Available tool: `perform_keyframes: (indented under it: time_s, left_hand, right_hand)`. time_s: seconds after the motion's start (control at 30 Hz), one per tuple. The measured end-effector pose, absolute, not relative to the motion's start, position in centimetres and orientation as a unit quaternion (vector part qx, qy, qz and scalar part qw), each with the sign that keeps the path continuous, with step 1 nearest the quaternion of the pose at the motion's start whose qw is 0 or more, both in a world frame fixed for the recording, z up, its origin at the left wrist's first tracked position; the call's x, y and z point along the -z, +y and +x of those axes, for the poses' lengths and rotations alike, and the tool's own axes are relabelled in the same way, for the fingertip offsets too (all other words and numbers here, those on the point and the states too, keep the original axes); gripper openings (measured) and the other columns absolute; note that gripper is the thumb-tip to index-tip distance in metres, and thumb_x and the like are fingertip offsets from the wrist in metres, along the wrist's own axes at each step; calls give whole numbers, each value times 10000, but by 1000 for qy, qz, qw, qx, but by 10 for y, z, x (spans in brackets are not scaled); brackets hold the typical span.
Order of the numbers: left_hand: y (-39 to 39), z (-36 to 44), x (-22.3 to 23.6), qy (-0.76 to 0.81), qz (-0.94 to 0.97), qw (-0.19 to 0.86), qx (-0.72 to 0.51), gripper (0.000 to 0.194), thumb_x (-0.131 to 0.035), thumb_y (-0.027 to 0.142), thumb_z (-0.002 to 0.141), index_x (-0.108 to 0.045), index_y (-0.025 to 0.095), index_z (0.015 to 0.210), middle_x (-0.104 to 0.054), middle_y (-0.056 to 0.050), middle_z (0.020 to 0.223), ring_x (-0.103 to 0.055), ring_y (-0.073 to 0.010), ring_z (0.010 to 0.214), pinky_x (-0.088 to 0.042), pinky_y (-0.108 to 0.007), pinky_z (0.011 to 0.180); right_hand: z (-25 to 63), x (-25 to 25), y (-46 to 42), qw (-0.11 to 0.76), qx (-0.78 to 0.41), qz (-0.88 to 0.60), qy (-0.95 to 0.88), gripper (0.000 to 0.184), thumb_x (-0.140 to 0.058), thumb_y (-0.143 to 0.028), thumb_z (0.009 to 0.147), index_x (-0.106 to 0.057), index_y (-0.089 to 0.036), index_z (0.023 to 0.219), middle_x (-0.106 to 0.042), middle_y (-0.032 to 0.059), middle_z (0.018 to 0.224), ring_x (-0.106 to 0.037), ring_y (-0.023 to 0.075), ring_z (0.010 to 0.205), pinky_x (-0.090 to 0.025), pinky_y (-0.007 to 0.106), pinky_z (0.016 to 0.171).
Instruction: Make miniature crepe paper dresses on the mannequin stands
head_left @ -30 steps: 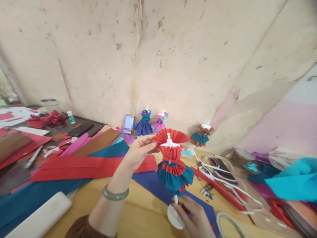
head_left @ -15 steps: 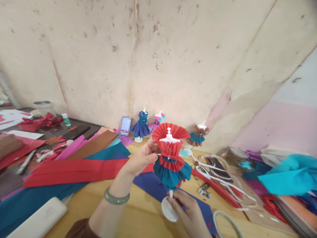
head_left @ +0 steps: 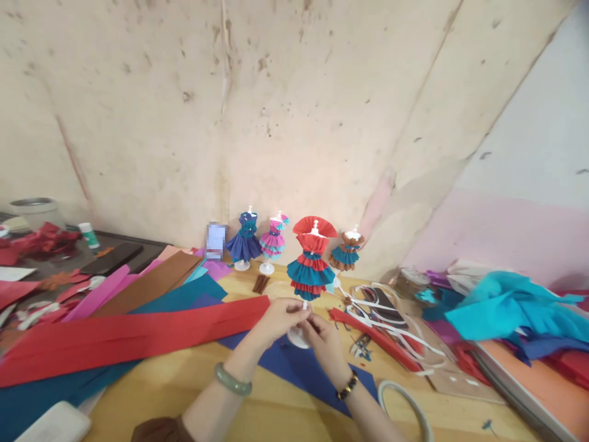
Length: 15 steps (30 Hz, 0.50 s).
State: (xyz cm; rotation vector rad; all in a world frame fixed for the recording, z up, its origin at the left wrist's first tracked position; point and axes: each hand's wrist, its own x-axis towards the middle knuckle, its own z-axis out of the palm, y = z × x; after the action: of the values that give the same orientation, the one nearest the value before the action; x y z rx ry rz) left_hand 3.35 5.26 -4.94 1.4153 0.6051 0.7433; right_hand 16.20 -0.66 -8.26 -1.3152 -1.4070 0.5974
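A miniature dress form [head_left: 314, 242] stands in front of me in a pleated red and teal paper dress [head_left: 311, 270], with a red fan collar behind its neck. Just under the skirt, my left hand [head_left: 281, 318] pinches the white post of the stand. My right hand [head_left: 326, 342] has its fingers closed on the same post from the other side. The round white base [head_left: 298, 337] shows partly between the hands, low over blue paper [head_left: 313, 374]. My fingers cover most of the post.
Against the wall stand a blue dress form [head_left: 245, 239], a pink one [head_left: 273, 239] and a brown-teal one [head_left: 348, 252]. A red paper strip [head_left: 138, 334] lies left. White cords [head_left: 386, 328] and a grey-white ring [head_left: 409, 408] lie right, near turquoise paper [head_left: 501, 307].
The red and teal dress form has moved away from me, toward the wall. My left hand has gone from beside the collar down to the post. The view has shifted right.
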Motion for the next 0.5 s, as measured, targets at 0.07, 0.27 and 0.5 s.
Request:
perform_keyframes:
  time_s: [0.07, 0.27, 0.5]
  left_hand:
    - [56, 35, 57, 270, 634, 643, -334, 396, -673, 495, 714, -686, 104, 777, -631, -34, 700, -556, -155, 668, -405, -268, 650]
    - [77, 35, 80, 311, 654, 583, -367, 350, -650, 460, 710, -623, 125, 612, -517, 13, 552, -484, -130, 575, -349, -247, 573]
    - [84, 33, 85, 336, 637, 580, -381, 356, -674, 497, 684, -651, 141, 696, -587, -15, 634, -568, -173, 645, -401, -261, 587]
  right_hand:
    - [159, 91, 0, 533, -255, -549, -591, 465, -487, -568, 860, -693, -151, 876, -712, 93, 799, -624, 209, 712, -507, 306, 649]
    - [166, 90, 4, 496, -265, -557, -611, 350, -597, -475, 791, -720, -156, 864, -727, 83, 804, -639, 208, 699, -516, 326, 657]
    - [218, 48, 15, 560, -185, -589, -553, 396, -600, -519, 779, -678, -155, 915, -707, 78, 785, -613, 180, 614, -500, 305, 534]
